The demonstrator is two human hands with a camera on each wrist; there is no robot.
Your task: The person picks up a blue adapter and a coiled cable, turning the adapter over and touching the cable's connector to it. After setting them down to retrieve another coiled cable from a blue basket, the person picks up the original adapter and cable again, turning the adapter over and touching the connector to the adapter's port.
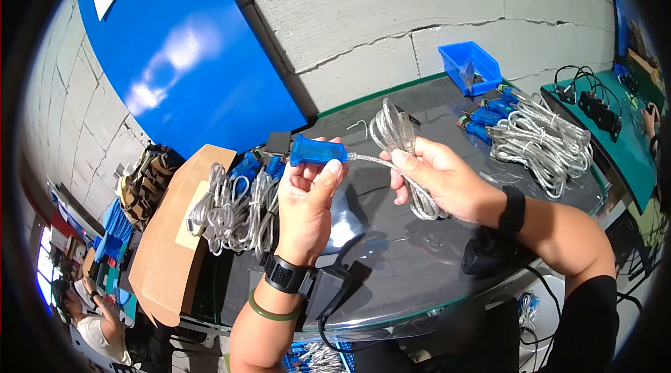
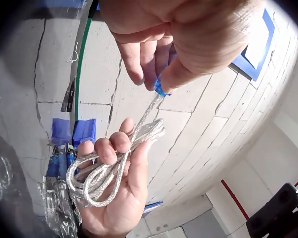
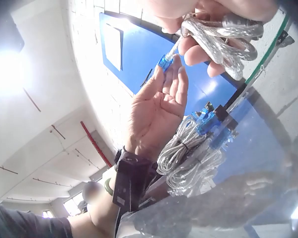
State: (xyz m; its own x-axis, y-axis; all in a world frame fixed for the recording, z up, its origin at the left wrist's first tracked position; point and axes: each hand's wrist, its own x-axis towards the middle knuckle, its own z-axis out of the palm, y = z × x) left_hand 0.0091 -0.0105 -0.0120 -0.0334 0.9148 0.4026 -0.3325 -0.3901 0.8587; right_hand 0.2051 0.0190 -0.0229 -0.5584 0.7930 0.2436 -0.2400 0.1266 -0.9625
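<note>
My left hand (image 1: 305, 216) pinches a translucent blue connector (image 1: 314, 152) between thumb and fingers; a dark block (image 1: 278, 143) shows at its far end. From the connector a silver braided cable (image 1: 367, 158) runs across to my right hand (image 1: 451, 181). That hand grips the cable's coil (image 1: 421, 200), with loops sticking out above and below the fingers. In the left wrist view the fingers curl round the coil (image 2: 107, 173). Both hands are above the dark tabletop (image 1: 391, 268). Left of my left hand lie several coiled cables (image 1: 231, 216) with blue connectors.
More coiled cables (image 1: 542, 137) lie at the right, near a blue bin (image 1: 463, 69) at the back. A cardboard box (image 1: 159, 251) stands at the left edge. Behind it a blue panel (image 1: 203, 79) leans on the block wall. A person (image 1: 101, 327) is at the far left.
</note>
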